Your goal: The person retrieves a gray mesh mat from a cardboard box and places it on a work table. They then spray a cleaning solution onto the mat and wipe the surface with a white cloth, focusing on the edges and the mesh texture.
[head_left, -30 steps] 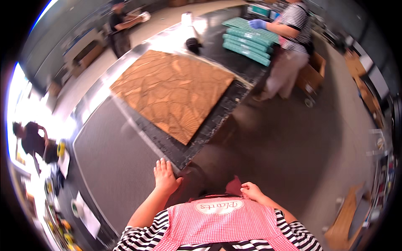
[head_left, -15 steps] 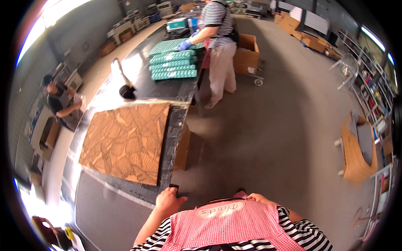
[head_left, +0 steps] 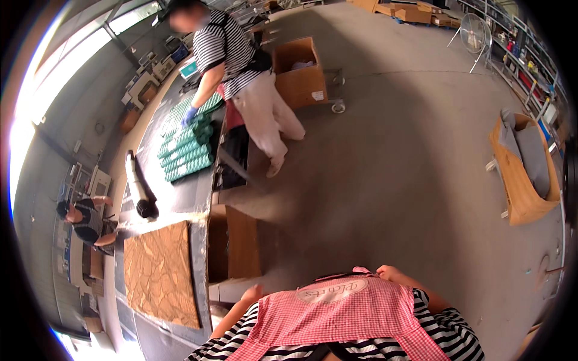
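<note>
My left hand (head_left: 253,293) hangs in front of the apron, beside the table's right edge, its fingers mostly hidden. My right hand (head_left: 390,274) is curled at the right edge of my pink checked apron (head_left: 325,304); whether anything is inside it is hidden. A brown mat (head_left: 159,274) with a leaf-like line pattern lies flat on the dark table (head_left: 201,256), to the left of my left hand. Farther along the table, several green textured bundles (head_left: 188,157) lie in a row. A dark roll (head_left: 137,186) with a pale shiny stretch lies left of them.
Ahead, a co-worker in a striped shirt (head_left: 226,45) rests a blue-gloved hand (head_left: 189,115) on the green bundles. A cardboard box (head_left: 301,84) stands on a wheeled cart behind them. An open carton (head_left: 241,243) sits beside the table. Another person (head_left: 90,225) is beyond it at left. A cardboard bin (head_left: 521,174) stands right.
The view has turned and shifted, so table and mat now sit farther left. My left hand has come off the table edge. The co-worker appears nearer, still at the green bundles.
</note>
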`<state>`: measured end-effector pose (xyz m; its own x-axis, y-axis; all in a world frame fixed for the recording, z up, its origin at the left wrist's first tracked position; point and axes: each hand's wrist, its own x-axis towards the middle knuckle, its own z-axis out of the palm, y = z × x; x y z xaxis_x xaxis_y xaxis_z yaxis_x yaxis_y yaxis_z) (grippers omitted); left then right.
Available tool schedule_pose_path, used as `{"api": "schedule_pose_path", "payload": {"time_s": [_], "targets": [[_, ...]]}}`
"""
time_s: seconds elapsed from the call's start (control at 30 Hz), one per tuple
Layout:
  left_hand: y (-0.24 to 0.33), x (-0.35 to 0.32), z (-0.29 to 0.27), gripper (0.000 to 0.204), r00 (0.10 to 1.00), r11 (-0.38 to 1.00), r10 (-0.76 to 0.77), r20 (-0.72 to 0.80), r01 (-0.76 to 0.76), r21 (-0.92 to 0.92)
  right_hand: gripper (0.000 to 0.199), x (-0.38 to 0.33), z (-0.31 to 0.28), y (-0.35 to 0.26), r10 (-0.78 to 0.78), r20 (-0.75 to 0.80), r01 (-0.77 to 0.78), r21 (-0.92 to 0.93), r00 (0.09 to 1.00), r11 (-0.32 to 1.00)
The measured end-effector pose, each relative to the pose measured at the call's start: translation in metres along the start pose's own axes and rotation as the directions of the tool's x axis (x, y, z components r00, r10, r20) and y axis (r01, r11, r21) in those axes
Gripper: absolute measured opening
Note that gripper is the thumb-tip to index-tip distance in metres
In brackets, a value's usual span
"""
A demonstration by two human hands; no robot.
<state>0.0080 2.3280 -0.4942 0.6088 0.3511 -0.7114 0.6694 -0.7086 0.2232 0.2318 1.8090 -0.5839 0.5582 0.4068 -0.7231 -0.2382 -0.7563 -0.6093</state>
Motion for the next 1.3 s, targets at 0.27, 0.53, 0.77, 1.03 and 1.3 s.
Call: {"api": "schedule_pose_path", "payload": {"time_s": [0.27,0.53,0.77,1.03,1.3], "targets": [[0.096,0.110,-0.033,0.045,0.970,0.972,-0.213,0.116,0.223,-0.073,0.042,0.061,-0.220,-0.055,-0.022,-0.432,0.134,0.231,0.901,0.964],[0.358,0.350,-0.130,0.037,0.970,0.988,0.154,0.186,-0.156,-0.009,0.055,0.135,-0.279,-0.013,0.122,-0.253,-0.077,0.181,0.960,0.981],[0.563,0.536,-0.231,0.031,0.951,0.957,0.288,0.111,-0.280,-0.081,0.048,0.016,-0.327,0.087,0.697,-0.468,-0.404,0.582,0.543,0.706],[0.924,0.507,-0.243,0.038,0.833,0.800,0.525,0.172,-0.414,-0.436,0.028,0.042,-0.296,0.219,0.573,-0.534,-0.485,0.312,0.621,0.817],[0.914,0.497,-0.144,0.055,0.716,0.658,0.456,0.529,-0.671,0.341,0.053,0.128,-0.531,0.320,0.653,-0.281,-0.589,0.285,0.703,0.756]]}}
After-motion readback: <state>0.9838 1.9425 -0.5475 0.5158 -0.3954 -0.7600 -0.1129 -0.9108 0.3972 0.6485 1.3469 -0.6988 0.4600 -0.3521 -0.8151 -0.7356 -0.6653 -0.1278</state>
